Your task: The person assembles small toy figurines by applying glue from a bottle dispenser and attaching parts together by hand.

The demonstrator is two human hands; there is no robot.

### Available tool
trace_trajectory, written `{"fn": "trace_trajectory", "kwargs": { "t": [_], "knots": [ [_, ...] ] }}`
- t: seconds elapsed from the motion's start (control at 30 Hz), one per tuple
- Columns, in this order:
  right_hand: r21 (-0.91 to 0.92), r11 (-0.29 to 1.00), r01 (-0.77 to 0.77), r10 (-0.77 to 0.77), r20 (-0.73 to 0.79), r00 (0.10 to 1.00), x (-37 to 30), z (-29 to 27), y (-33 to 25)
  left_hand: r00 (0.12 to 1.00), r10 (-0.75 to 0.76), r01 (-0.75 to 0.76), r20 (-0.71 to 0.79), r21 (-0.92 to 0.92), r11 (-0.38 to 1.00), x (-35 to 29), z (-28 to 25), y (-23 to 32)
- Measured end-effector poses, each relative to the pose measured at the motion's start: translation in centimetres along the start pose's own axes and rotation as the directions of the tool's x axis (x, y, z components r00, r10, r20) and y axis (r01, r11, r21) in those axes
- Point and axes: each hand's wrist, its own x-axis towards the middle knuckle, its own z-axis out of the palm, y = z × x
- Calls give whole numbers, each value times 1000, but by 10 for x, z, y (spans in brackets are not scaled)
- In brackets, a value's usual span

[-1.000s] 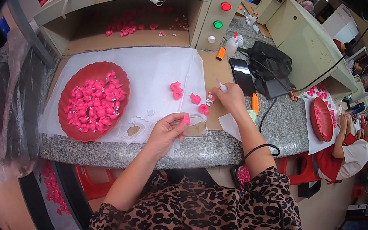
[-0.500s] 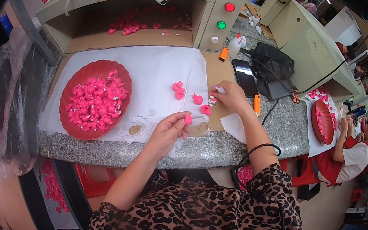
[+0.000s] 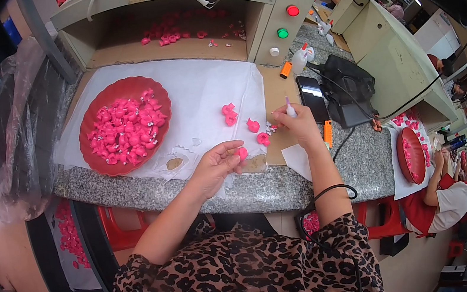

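Small, rounded, bright pink soft-looking piece (image 3: pixel 241 154) is located at the fingertips of the left hand (image 3: pixel 216 165), above the near edge of a white paper sheet (image 3: pixel 196 91). Grip of the left hand: thumb and forefinger are closed about the piece in a pinch, with the remaining fingers curled beneath; their exact contact is partly hidden. Grip of the right hand (image 3: pixel 301 125): thumb and fingers are drawn together around a small white applicator bottle with a slim purple tip (image 3: pixel 291 110), the tip pointing away from the body. It cannot be told whether the right fingertips hold anything further. The two hands are apart, the right one over a brown cardboard strip (image 3: pixel 274 89) beside the sheet. Near the right fingertips lies a cluster of tiny white bits (image 3: pixel 271 127), with loose bright pink pieces (image 3: pixel 253 125) just to its left on the sheet. Further left stands a red, scalloped round bowl (image 3: pixel 118 87) filled with similar pink pieces, several showing whitish spots. To the right of the cardboard, a black smartphone (image 3: pixel 312 98) lies on the speckled grey stone worktop (image 3: pixel 252 194), next to a black bag (image 3: pixel 349 85).
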Motion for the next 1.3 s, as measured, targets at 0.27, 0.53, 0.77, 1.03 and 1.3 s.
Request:
{"fn": "trace_trajectory", "kwargs": {
  "t": [0.27,0.53,0.77,1.03,1.3],
  "knots": [
    [679,705,-206,137,154,978,-71,47,3,999,11,-10,-37,17,1000,0,-1,-2],
    [673,739,-20,74,-51,996,-90,86,16,997,37,-39,-68,-22,999,1,-1,-3],
    [680,733,-21,71,-47,996,-90,86,19,996,75,-73,-46,49,996,1,-2,-7],
    [632,775,-15,56,-44,997,-92,85,21,994,85,-78,-62,102,992,0,0,-8],
    [741,621,-253,192,169,967,-90,77,10,995,76,-70,-60,102,992,0,-2,-10]
  ]
}}
